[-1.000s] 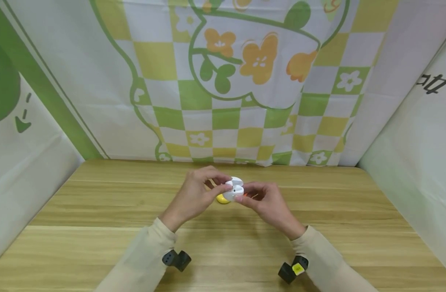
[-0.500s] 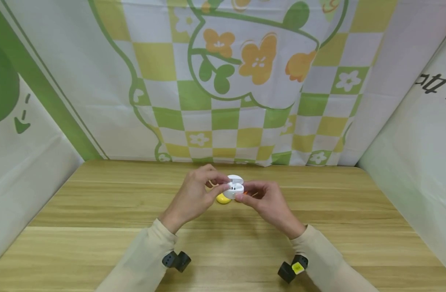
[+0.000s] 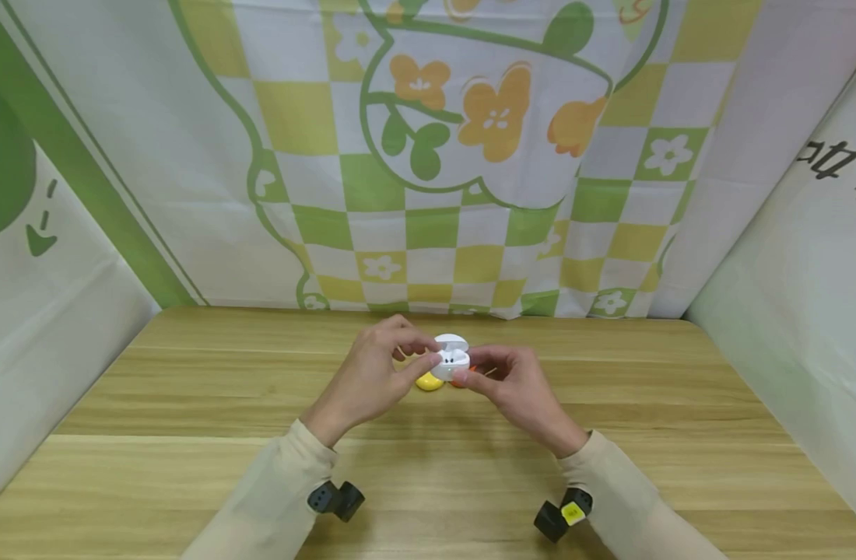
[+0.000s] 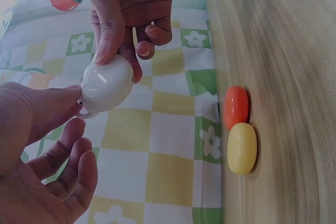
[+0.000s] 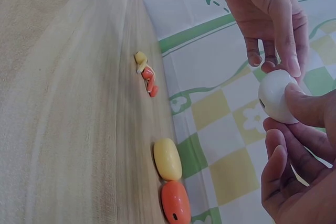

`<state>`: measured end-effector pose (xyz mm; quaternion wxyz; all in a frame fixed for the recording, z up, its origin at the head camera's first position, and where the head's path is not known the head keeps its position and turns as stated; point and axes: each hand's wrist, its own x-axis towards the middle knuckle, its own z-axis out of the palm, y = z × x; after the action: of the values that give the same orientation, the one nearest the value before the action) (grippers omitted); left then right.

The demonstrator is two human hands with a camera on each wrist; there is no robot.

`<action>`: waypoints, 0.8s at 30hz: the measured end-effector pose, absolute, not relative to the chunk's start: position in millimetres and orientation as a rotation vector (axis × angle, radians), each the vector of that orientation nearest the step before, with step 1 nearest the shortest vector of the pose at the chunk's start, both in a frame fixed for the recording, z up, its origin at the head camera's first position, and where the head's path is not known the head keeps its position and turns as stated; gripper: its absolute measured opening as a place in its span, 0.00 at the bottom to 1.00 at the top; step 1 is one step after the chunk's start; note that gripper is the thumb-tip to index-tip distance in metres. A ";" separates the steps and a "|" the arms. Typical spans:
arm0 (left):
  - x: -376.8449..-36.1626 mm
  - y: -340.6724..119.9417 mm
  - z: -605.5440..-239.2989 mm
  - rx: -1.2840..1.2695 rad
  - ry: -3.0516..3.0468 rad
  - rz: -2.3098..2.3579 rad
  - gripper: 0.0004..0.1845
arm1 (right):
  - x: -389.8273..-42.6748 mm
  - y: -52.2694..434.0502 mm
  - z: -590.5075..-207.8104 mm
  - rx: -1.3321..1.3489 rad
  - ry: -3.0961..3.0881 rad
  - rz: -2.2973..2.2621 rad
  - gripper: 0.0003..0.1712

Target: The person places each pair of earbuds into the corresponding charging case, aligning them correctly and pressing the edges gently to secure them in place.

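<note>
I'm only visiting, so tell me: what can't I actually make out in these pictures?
Left part of the inside of the white case: covered in the head view by fingers of the left hand.
Small yellow-and-red object: too small to identify in the right wrist view.
Wall lettering: cut off by the head view's right edge.

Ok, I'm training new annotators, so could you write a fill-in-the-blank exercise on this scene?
The left hand and right hand touch a glossy rounded case coloured ____.
Its lid stands ____.
The orange-red oval case and yellow oval case rest on a table of ____.
Missing words: white; open; wood.
</note>
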<state>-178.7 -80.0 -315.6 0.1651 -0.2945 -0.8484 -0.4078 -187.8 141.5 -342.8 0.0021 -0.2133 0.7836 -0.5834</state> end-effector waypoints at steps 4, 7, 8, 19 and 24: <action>-178.3 -81.3 -315.2 -0.837 -2.419 -1.183 0.05 | -188.0 141.9 -342.9 -0.676 2.456 -1.830 0.13; -177.7 -82.1 -313.7 -0.819 -2.414 -1.233 0.05 | -188.1 142.0 -343.2 -0.673 2.459 -1.828 0.12; -177.6 -82.3 -313.0 -0.810 -2.411 -1.254 0.05 | -188.2 142.0 -343.3 -0.673 2.461 -1.826 0.12; -187.5 -87.2 -315.5 -0.588 -2.468 -1.460 0.12 | -187.9 142.5 -343.7 -0.662 2.492 -1.804 0.12; -192.5 -89.3 -317.7 -0.546 -2.606 -1.609 0.18 | -187.1 142.0 -342.9 -0.667 2.508 -1.797 0.12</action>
<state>-192.5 -89.3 -317.7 0.0153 -0.1756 -0.8376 -0.5171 -187.1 142.0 -342.9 -0.0074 -0.2114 0.7944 -0.5693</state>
